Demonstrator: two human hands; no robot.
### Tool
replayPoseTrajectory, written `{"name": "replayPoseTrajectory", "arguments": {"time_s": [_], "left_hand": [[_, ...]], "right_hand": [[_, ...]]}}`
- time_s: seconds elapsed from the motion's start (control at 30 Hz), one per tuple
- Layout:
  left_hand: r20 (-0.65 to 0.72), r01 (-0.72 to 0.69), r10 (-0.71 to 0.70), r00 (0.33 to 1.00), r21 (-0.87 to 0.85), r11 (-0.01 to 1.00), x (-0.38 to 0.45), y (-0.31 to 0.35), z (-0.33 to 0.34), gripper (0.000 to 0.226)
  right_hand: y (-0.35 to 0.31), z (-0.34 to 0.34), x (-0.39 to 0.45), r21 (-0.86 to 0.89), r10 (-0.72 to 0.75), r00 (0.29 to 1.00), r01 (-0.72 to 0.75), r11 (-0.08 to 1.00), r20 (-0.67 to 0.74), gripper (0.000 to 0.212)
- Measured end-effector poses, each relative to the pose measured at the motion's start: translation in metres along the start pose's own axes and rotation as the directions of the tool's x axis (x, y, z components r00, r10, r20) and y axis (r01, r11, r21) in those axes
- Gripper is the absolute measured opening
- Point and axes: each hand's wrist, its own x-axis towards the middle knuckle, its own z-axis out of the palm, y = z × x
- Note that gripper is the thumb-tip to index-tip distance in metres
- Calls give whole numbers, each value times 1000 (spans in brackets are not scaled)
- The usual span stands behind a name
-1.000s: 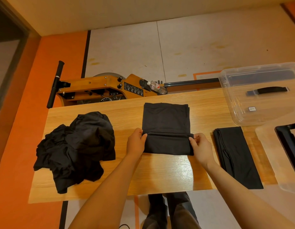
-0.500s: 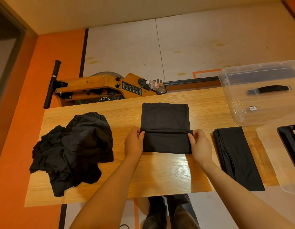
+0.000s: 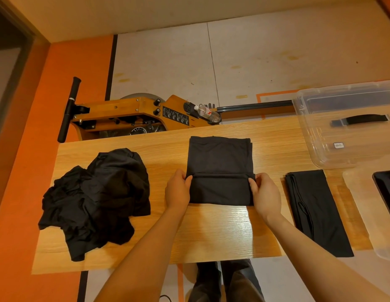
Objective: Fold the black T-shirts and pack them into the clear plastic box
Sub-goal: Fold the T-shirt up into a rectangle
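Black T-shirt (image 3: 220,168): centre of wooden table (image 3: 211,234), near end folded over. Left hand (image 3: 177,190) pinches the fold's left edge; right hand (image 3: 266,192) pinches its right edge. Pile of unfolded shirts (image 3: 96,199): left. Folded shirt (image 3: 316,210): right. Clear plastic box (image 3: 346,125): far right corner.

black t-shirts (image 3: 220,171) on a light wood-grain table (image 3: 211,232), clear plastic box (image 3: 346,127), orange floor (image 3: 37,127)
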Motion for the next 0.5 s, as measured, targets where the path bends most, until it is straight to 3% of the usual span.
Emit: {"name": "replayPoseTrajectory", "arguments": {"time_s": [0.13, 0.23, 0.37, 0.43, 0.5], "left_hand": [[-111, -76, 78, 991, 16, 997, -11, 0, -2, 21], [-111, -257, 280, 954, 185, 949, -23, -7, 3, 24], [44, -409, 434, 900, 430, 805, -33, -16, 13, 46], [199, -442, 398, 896, 503, 743, -34, -17, 15, 55], [266, -443, 355, 896, 533, 720, -34, -19, 16, 61]], "right_hand": [[-6, -5, -9, -41, 3, 997, -6, 999, -78, 32], [-5, -2, -19, -181, -212, 961, 180, 967, -179, 34], [-3, 13, -29, -252, -375, 927, 361, 898, -8, 40], [1, 22, -33, -308, -375, 922, 385, 870, 95, 48], [6, 27, -35, -361, -341, 929, 369, 856, 140, 58]]}}
